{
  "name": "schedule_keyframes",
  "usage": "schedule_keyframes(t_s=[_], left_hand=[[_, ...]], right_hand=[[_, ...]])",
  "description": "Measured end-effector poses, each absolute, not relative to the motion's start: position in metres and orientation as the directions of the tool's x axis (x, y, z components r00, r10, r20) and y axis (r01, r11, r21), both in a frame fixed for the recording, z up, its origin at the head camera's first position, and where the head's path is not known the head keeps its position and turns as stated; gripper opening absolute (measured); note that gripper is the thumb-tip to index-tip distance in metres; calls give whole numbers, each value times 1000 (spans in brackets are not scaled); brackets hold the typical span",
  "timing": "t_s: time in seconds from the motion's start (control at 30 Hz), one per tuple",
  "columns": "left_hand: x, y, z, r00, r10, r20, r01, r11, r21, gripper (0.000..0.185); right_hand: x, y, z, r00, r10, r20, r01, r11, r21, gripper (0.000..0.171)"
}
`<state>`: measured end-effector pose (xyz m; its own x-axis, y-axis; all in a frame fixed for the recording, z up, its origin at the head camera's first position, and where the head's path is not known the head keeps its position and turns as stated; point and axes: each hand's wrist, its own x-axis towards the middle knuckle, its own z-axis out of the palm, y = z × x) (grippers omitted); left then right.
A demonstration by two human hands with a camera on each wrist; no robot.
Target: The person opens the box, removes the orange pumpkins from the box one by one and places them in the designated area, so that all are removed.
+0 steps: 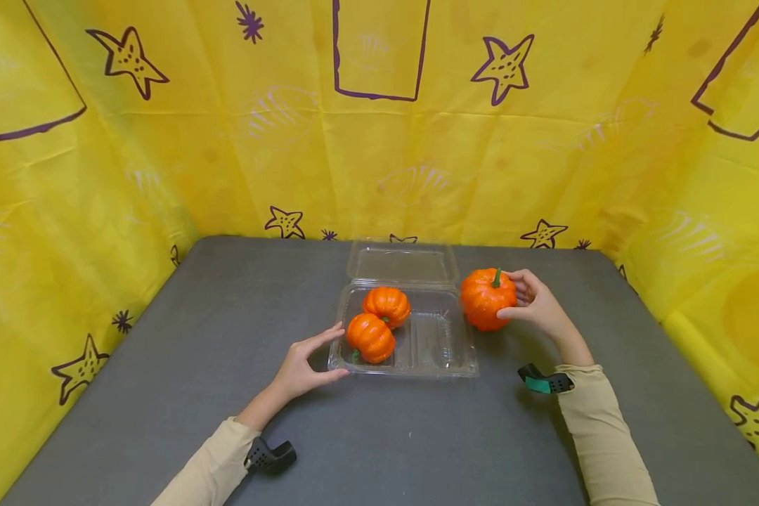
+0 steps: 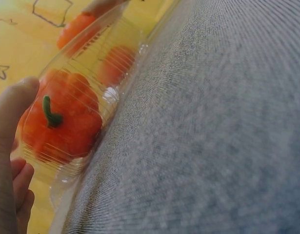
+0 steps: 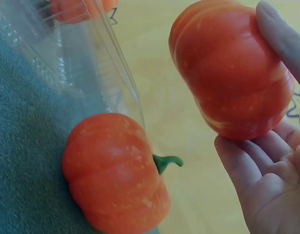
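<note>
Head view: the right hand curls its fingers and thumb around a large pumpkin, holding it just right of the clear tray on the grey counter. The left hand, fingers straight and spread, touches the tray's left corner. Two small pumpkins lie touching in the tray's left compartment; its lid lies open behind.

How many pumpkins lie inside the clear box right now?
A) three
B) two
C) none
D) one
B: two pumpkins sit in the left part of the clear box, while the right hand holds a third pumpkin outside it, and the left hand touches the box's left edge.
</note>
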<state>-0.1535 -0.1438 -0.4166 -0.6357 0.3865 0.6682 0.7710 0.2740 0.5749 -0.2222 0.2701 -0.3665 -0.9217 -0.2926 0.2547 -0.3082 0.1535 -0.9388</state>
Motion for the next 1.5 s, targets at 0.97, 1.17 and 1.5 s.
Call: schedule_keyframes(t_s=[0.97,1.17,1.5], left_hand=[[-154,-145,-416,-611,398,684,791,280,544,58],[-153,-145,-417,-613,393,686,790,287,541,58],[-154,-144,-417,-609,392,689,793,272,546,59]], right_hand=[[-224,307,-371,-951,-201,234,-267,161,-950,58],[-227,317,-377,-957,-186,224,-245,93,-965,50],[-227,327,-383,-960,-189,208,-222,56,-973,46]])
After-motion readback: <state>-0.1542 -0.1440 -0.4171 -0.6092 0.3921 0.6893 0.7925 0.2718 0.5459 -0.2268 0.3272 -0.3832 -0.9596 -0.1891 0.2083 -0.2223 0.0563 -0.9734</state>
